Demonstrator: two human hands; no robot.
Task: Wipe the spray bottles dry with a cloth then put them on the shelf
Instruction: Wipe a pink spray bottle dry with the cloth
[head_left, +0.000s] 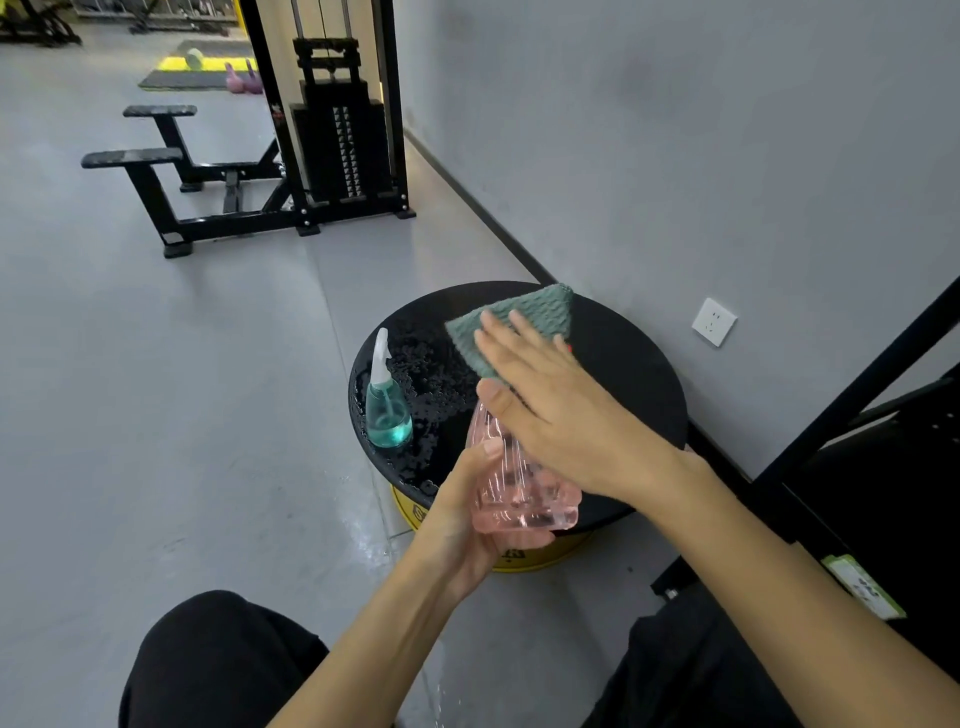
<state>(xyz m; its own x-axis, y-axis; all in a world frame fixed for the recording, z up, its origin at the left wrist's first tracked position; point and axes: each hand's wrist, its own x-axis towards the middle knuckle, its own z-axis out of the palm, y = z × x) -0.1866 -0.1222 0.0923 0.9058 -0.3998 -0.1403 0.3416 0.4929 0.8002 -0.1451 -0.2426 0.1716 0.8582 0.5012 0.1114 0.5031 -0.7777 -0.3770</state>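
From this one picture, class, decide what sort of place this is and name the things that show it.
Most likely a gym. A black weight-stack machine stands near the wall, a black frame with two pads stands beside it, and pink kettlebells sit by a yellow-edged mat farther back.

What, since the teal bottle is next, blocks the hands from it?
Nothing visible. The teal bottle stands alone on the wet stool, left of the pink bottle the left hand grips; the right hand presses the cloth.
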